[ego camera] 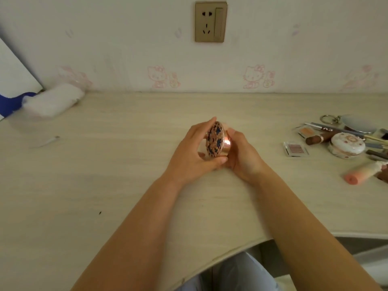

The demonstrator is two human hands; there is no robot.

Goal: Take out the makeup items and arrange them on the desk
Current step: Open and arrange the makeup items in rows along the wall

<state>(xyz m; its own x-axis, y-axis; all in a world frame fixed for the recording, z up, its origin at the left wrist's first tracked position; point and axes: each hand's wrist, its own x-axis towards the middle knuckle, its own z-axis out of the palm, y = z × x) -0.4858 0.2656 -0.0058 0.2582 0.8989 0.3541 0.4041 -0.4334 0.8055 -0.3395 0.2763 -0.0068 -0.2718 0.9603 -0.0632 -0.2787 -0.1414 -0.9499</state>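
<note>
At the centre of the pale wooden desk [109,185], my left hand [193,152] and right hand [241,154] pinch a round rose-gold compact with blue patterned lid [215,139], standing on edge. Other makeup items [344,143] lie at three o'clock.

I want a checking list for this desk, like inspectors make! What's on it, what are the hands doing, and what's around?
Surface: pale wood-grain desk, curved front edge.
Job's things: round patterned compact held on edge above mid-desk; makeup pile at right: white round case, small palettes, pencils, brown tube, pink tube.
Clutter: white cloth and a blue thing back left; small pale strip left; key ring by the pile.
Hands: left hand and right hand both grip the compact.
Cables: nothing seen.
Surroundings: cartoon-cat wallpaper, wall socket.
</note>
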